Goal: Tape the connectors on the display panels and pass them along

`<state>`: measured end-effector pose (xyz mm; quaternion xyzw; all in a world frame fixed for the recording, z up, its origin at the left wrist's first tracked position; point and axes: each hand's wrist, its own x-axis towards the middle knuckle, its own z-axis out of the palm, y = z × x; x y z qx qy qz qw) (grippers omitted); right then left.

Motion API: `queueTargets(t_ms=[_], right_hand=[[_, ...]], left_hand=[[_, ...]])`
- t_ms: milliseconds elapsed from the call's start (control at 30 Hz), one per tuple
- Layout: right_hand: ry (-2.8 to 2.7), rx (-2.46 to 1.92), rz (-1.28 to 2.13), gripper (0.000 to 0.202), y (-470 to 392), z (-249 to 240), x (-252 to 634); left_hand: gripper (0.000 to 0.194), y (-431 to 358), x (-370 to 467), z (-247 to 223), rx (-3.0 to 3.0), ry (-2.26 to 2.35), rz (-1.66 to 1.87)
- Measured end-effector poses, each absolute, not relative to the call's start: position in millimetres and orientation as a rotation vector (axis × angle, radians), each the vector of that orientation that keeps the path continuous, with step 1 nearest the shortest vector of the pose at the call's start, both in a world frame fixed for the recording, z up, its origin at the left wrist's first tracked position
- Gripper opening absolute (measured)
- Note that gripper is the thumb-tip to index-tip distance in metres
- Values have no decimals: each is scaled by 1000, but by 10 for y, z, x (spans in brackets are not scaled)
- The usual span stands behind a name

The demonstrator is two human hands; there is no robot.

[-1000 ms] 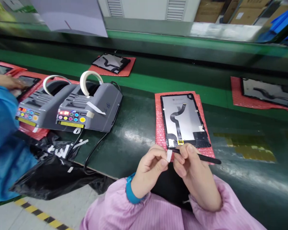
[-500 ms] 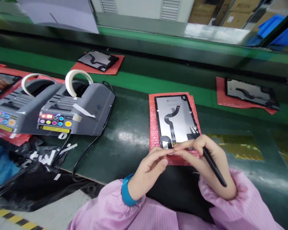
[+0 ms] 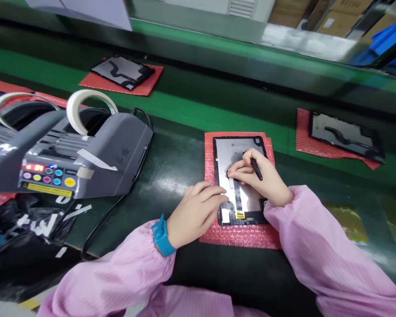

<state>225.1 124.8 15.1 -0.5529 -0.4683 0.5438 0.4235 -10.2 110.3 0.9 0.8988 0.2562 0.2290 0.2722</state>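
A tablet screen panel (image 3: 251,200) lies silver back up on a pink bubble-wrap sheet (image 3: 240,237). A dark flex cable (image 3: 238,198) with a yellow end runs down its back. My left hand (image 3: 196,213), open with the fingers spread, rests at the panel's left edge. Over the middle of the panel, my right hand (image 3: 259,176) is closed, its fingertips pinched at the flex cable. It also holds a black pen-shaped tool (image 3: 256,169), tucked between the fingers. Near those fingertips is a small pale strip (image 3: 231,183); I cannot tell if it is held.
Grey tape dispensers (image 3: 115,149) with white tape rolls stand at the left, a black cable (image 3: 100,220) trailing from them. Two more panels (image 3: 119,72) (image 3: 345,134) on pink wrap lie at the back left and right. A black bag (image 3: 23,255) with tape scraps hangs at lower left.
My hands have parted from their touching fingertips. The right moved up over the panel's middle; the left came down at its left edge. The camera view has shifted.
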Motion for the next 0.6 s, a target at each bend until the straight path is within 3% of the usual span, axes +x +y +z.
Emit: queueTargets(t_ms=[367, 600], right_hand=[[-1163, -1405, 1275, 63, 1251, 51, 2236], [-1417, -1501, 768, 62, 1442, -113, 2214]], left_hand=[[31, 1221, 41, -136, 2760, 656, 480], [31, 1159, 34, -170, 2738, 682, 494]])
